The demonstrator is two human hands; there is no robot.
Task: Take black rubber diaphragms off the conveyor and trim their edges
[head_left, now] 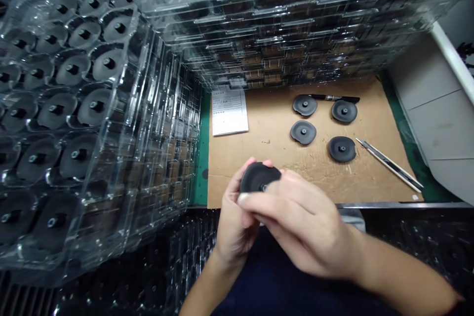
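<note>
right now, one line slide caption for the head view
Left hand and right hand hold a round black disc near a brown cardboard sheet bearing four more discs.

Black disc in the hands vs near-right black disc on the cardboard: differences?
The held black round disc: gripped by left hand and right hand, lifted; near-right black disc lies untouched on the brown cardboard sheet. Held disc partly hidden by hands; near-right disc shows whole. Both black, round, hubbed.

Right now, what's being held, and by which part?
One black disc, in both hands: the left hand grips its left rim, and the right hand lays its fingers across its lower edge.
</note>
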